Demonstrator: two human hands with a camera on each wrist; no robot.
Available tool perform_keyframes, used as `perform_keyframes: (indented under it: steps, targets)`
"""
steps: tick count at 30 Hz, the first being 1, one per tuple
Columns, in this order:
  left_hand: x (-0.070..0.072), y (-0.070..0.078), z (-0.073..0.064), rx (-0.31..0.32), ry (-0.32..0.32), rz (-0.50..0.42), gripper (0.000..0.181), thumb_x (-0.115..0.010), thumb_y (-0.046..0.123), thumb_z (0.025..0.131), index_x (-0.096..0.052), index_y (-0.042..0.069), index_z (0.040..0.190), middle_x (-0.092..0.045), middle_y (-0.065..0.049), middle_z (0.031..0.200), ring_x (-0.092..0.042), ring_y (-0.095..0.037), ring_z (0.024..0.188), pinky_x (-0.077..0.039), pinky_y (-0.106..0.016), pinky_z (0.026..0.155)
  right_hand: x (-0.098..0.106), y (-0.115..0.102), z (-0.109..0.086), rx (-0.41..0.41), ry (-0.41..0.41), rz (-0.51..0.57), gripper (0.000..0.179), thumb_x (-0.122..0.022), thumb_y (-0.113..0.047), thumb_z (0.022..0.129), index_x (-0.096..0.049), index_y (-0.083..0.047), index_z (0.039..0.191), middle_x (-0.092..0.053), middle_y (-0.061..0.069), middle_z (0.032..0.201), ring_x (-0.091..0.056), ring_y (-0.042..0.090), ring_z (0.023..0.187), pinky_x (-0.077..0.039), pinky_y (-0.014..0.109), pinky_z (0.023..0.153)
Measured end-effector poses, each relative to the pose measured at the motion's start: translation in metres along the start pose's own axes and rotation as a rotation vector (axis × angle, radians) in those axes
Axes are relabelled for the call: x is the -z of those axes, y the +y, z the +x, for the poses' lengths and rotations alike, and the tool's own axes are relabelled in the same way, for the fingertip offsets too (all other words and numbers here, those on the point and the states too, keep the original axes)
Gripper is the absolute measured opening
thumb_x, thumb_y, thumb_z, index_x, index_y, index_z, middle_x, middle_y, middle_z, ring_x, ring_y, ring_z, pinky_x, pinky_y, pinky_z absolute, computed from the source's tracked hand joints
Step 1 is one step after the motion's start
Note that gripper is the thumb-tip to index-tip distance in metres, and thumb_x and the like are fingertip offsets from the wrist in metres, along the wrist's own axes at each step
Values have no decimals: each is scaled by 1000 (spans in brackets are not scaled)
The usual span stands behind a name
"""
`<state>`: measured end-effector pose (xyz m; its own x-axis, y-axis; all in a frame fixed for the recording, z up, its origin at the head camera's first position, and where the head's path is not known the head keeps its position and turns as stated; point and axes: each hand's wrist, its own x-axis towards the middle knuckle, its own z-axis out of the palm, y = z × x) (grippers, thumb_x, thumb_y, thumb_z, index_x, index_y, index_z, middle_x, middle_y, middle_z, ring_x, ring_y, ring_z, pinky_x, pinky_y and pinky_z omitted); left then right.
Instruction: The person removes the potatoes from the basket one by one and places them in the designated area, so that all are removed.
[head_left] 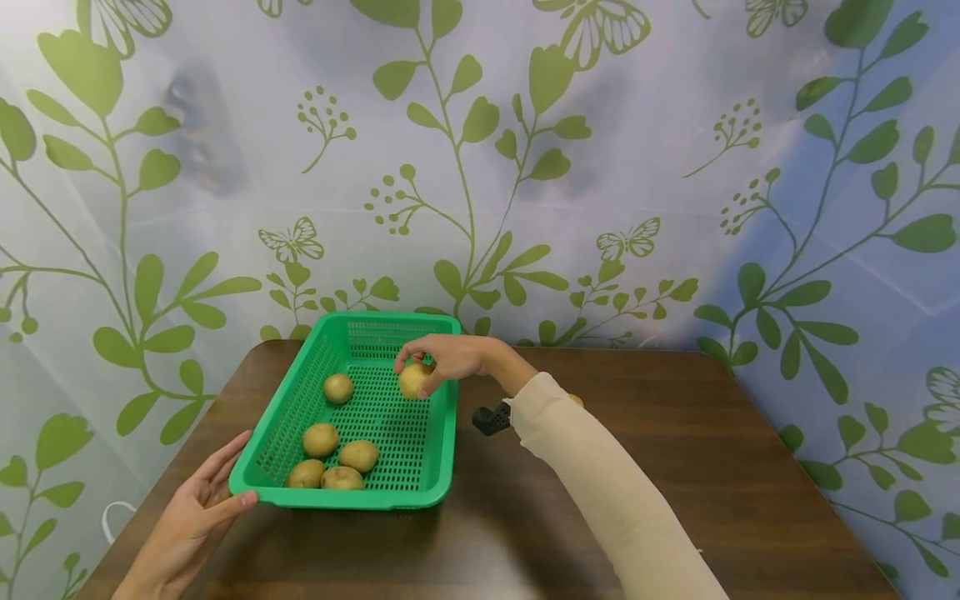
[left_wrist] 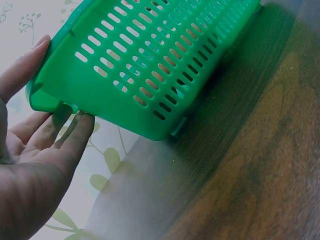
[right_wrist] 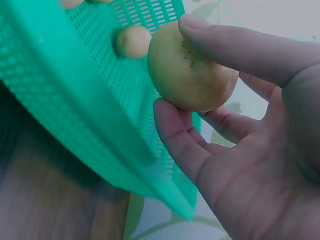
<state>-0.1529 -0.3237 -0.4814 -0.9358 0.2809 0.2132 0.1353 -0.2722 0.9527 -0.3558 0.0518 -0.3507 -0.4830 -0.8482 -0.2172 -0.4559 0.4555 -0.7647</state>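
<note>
A green plastic basket [head_left: 341, 498] with slotted walls stands on the table. Several potatoes [head_left: 358, 456] lie inside it, most of them bunched at the near left corner. My right hand [head_left: 453, 357] holds one potato [right_wrist: 192, 70] above the right part of the basket, gripping it between thumb and fingers. In the right wrist view, another potato [right_wrist: 133, 41] lies beyond it in the basket. At the near left corner, my left hand [head_left: 197, 510] grips the basket's rim, thumb on one side and fingers beneath, as the left wrist view [left_wrist: 40, 145] also shows.
The brown wooden table [head_left: 660, 467] extends to the right of the basket. A patterned curtain [head_left: 480, 167] hangs behind the table. Beside the right sleeve [head_left: 600, 475] is a black object [head_left: 491, 419], and a small yellow thing [head_left: 576, 400] peeks out behind the sleeve.
</note>
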Motion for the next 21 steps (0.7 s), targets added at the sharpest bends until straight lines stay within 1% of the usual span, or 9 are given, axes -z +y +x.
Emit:
perform_keyframes:
  steps: [5, 7, 11, 14, 17, 21]
  targets:
    - [0, 1, -1, 4, -4, -10, 74, -45, -18, 102, -23, 14, 166, -44, 9, 157, -55, -13, 133, -49, -28, 103, 5, 8, -18, -28, 37, 45, 43, -81, -3, 91, -63, -14, 129, -58, 13, 117, -56, 24, 98, -53, 34, 85]
    - [0, 1, -1, 0, -8, -13, 74, -44, -18, 102, -22, 13, 166, -44, 8, 157, -54, -13, 134, -49, -28, 104, 8, 11, -25, -36, 52, 62, 43, -80, -3, 91, -64, -14, 129, -57, 14, 117, -56, 24, 90, -53, 34, 81]
    - [1, 2, -1, -19, -22, -13, 74, -43, -19, 102, -20, 10, 166, -43, 6, 159, -54, -15, 134, -48, -28, 104, 12, 16, -38, -40, 70, 86, 42, -80, -2, 91, -63, -11, 129, -56, 14, 114, -54, 23, 85, -51, 36, 78]
    - [2, 1, 0, -29, -30, -12, 75, -43, -20, 101, -19, 9, 166, -42, 5, 159, -54, -15, 134, -49, -28, 104, 15, 20, -48, -41, 74, 107, 44, -79, 1, 91, -61, -7, 131, -57, 15, 112, -56, 24, 88, -52, 38, 80]
    - [2, 0, 0, -33, -38, -14, 75, -43, -21, 101, -19, 9, 166, -43, 6, 159, -53, -14, 135, -48, -28, 104, 17, 25, -58, -50, 84, 107, 46, -78, 2, 91, -59, -4, 132, -59, 14, 111, -57, 25, 92, -53, 37, 81]
    - [1, -1, 0, -31, -46, -17, 75, -43, -20, 101, -19, 9, 166, -42, 6, 159, -52, -14, 136, -48, -28, 104, 20, 35, -72, -67, 108, 87, 47, -80, -1, 90, -60, -4, 133, -58, 13, 114, -56, 25, 93, -53, 34, 80]
